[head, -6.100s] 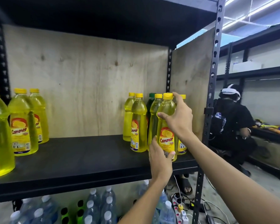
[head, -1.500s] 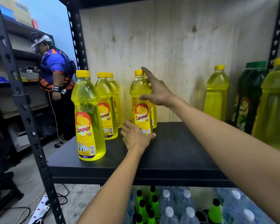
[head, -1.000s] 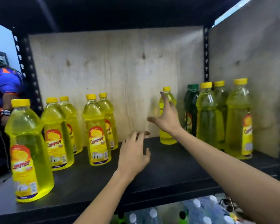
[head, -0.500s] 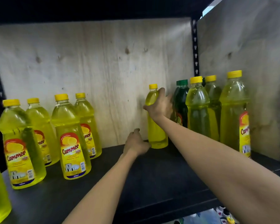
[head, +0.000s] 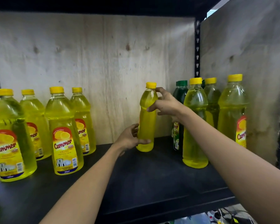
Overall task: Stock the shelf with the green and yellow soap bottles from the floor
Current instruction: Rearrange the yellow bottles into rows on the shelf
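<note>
Your left hand [head: 130, 139] wraps base of yellow bottle [head: 147, 120], thumb across front. Your right hand [head: 167, 105] pinches its shoulder, fingers loosely curled, not fully closed. Bottle upright, long axis vertical, standing far on shelf [head: 136, 183] against plywood back. Both hands on it; left lower, right higher. Green bottle [head: 179, 113] just right of it; labelled yellow group [head: 63, 131] well left. Label faces away: likely turn it.

Single head-worn view, close, facing straight into the shelf [head: 152, 183] bay
</note>
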Demonstrator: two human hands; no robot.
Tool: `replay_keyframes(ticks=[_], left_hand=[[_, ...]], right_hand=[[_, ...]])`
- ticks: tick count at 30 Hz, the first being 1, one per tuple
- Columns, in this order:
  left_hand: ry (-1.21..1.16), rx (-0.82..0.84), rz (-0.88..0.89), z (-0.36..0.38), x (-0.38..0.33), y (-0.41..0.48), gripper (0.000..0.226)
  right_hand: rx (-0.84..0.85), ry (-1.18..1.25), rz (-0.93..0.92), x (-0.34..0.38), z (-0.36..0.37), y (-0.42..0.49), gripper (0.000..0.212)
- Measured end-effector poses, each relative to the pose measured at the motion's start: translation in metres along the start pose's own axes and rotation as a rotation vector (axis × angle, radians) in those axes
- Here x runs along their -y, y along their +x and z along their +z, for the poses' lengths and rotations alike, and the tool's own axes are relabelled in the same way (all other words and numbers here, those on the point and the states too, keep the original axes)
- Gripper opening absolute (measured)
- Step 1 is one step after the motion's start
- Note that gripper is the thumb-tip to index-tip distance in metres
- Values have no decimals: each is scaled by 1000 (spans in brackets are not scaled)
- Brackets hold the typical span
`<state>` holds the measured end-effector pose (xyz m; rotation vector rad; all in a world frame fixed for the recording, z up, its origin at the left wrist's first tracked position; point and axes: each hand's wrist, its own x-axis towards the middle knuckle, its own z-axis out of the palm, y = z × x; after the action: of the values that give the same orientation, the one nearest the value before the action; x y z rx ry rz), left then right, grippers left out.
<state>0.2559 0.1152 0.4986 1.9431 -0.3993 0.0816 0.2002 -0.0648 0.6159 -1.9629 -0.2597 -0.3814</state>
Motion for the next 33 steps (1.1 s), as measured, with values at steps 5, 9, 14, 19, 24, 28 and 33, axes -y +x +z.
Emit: replay_keyframes(ticks=[5,9,14,19,24,28,33], left_hand=[[106,-155,105,8,6,-6,110],[157,-199,142,8,0,-24,107],[192,-234,166,-13,-12,-79,104],[250,-309,138,-46,-21,-156,108],[207,-266,20,-100,-18,-216,114],[166,-228,-55,-141,-10,-251,107],[124,-216,-39,-160,2,-267,77]], right_hand=[[-192,-4,-72,-3,13,-13,97],[-273,-66,-137,8,21,-27,91],[-273,-173,-259,43,33,-62,82],[-182,-230,-301,90,64,-95,86],[-125,-199,-308,129,111,-123,84],[-110,-197,-267,148,155,-136,78],[-117,-227,-261,166,193,-144,64]])
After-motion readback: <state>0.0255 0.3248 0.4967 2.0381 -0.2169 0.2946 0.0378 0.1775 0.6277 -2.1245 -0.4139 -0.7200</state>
